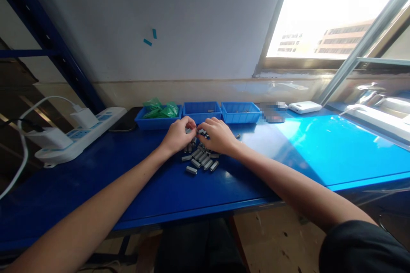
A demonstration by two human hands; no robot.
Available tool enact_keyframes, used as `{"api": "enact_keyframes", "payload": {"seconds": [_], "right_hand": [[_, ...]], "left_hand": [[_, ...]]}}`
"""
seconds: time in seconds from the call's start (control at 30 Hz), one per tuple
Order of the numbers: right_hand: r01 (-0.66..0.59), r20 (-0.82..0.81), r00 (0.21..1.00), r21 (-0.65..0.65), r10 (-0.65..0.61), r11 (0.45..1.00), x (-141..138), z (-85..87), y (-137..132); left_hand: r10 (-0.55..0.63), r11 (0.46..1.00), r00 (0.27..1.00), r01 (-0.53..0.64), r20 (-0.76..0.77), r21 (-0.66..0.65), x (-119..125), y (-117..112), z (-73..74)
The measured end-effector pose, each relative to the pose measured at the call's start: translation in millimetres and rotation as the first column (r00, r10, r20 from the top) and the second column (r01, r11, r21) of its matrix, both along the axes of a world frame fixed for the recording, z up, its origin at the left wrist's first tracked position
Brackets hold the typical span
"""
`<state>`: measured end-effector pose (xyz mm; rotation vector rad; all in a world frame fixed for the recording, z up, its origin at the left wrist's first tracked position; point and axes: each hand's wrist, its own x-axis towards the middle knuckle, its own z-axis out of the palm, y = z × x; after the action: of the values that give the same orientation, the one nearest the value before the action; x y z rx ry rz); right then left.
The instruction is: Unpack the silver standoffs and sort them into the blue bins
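Note:
Several small grey metal cylinders point(201, 161) lie in a loose heap on the blue table point(153, 187). My left hand point(178, 135) and my right hand point(217, 134) meet just above the far side of that heap, fingertips almost touching. Both hands have their fingers curled and pinched together on a small dark piece point(199, 132) that is too small to name. Behind the hands stands a row of three blue trays; the middle tray point(201, 111) is closest to them.
The left tray point(150, 123) holds green plastic bags point(160, 110). The right tray point(241, 111) holds small parts. A white power strip point(83, 133) with plugged chargers lies at the left, a dark phone point(124, 124) beside it, a white box point(305, 107) at right.

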<state>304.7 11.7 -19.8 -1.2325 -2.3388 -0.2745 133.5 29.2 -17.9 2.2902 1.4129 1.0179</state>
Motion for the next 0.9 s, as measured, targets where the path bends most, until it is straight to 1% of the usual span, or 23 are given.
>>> {"api": "enact_keyframes", "payload": {"seconds": [0.07,0.13,0.2,0.23,0.27,0.3,0.33,0.37,0.43,0.47,0.5,0.53,0.57,0.6,0.63,0.67,0.7,0.73,0.77,0.8,0.83,0.9], "right_hand": [[-0.001,0.01,1.0,0.027,0.001,1.0,-5,-2.7,-3],[0.003,0.005,1.0,0.069,-0.004,0.998,-5,-0.1,-6],[-0.001,0.005,1.0,0.109,0.0,0.994,-2,7.8,-6],[0.001,-0.003,1.0,0.129,-0.001,0.992,2,12.9,-5],[0.019,-0.025,1.0,0.151,-0.016,0.988,9,18.2,-3],[0.062,-0.062,0.997,0.176,-0.052,0.982,17,23.2,1],[0.125,-0.108,0.989,0.198,-0.105,0.972,27,27.2,6],[0.216,-0.161,0.97,0.214,-0.184,0.953,39,29.9,11],[0.389,-0.215,0.914,0.217,-0.345,0.895,61,31.3,22],[0.441,-0.216,0.891,0.199,-0.4,0.875,70,30.4,26],[0.469,-0.207,0.877,0.177,-0.433,0.865,76,28.8,29],[0.469,-0.195,0.877,0.15,-0.439,0.871,78,27.1,30],[0.441,-0.185,0.89,0.123,-0.416,0.889,77,25.5,30],[0.389,-0.181,0.912,0.101,-0.368,0.916,72,24.2,28],[0.31,-0.18,0.939,0.084,-0.292,0.947,65,23.3,24],[0.209,-0.177,0.965,0.072,-0.193,0.975,55,22.6,20],[0.092,-0.166,0.983,0.065,-0.08,0.994,45,22.0,15],[-0.021,-0.147,0.989,0.061,0.03,0.998,35,21.2,10],[-0.114,-0.127,0.985,0.06,0.121,0.992,26,20.0,5],[-0.175,-0.111,0.977,0.063,0.181,0.983,19,18.6,0],[-0.2,-0.102,0.973,0.072,0.207,0.977,13,16.9,-4],[-0.176,-0.096,0.978,0.103,0.186,0.979,5,13.7,-8]], "left_hand": [[-0.005,0.999,0.993,0.009,0.119,-0.033,0,2,-0.3],[-0.05,0.996,0.981,0.062,0.189,-0.063,-1,2,0.5],[-0.116,0.984,0.969,0.142,0.217,-0.107,-2,0,3.8],[-0.142,0.976,0.969,0.171,0.204,-0.131,-4,-2,6.3],[-0.17,0.969,0.973,0.194,0.155,-0.155,-7,-4,9.1],[-0.208,0.961,0.976,0.216,0.063,-0.172,-10,-7,11.9],[-0.251,0.955,0.966,0.237,-0.061,-0.177,-13,-9,14.6],[-0.286,0.952,0.938,0.255,-0.196,-0.168,-15,-12,16.7],[-0.306,0.952,0.852,0.278,-0.424,-0.13,-19,-17,19.5],[-0.291,0.955,0.82,0.276,-0.493,-0.104,-20,-19,20.0],[-0.263,0.961,0.804,0.265,-0.534,-0.075,-20,-20,20.2],[-0.239,0.966,0.799,0.253,-0.552,-0.052,-19,-21,20.2],[-0.227,0.968,0.803,0.249,-0.551,-0.035,-18,-22,20.2],[-0.228,0.967,0.82,0.253,-0.524,-0.025,-17,-22,20.2],[-0.237,0.966,0.852,0.257,-0.466,-0.022,-16,-21,20.2],[-0.247,0.967,0.895,0.254,-0.371,-0.03,-14,-21,20.3],[-0.25,0.968,0.939,0.245,-0.238,-0.05,-12,-20,20.3],[-0.241,0.969,0.967,0.235,-0.079,-0.077,-10,-20,20.1],[-0.22,0.967,0.972,0.229,0.088,-0.111,-8,-19,19.7],[-0.193,0.961,0.95,0.233,0.244,-0.147,-6,-19,18.8],[-0.167,0.951,0.912,0.249,0.375,-0.183,-4,-19,17.7],[-0.113,0.923,0.818,0.296,0.565,-0.245,0,-19,14.7]]}}
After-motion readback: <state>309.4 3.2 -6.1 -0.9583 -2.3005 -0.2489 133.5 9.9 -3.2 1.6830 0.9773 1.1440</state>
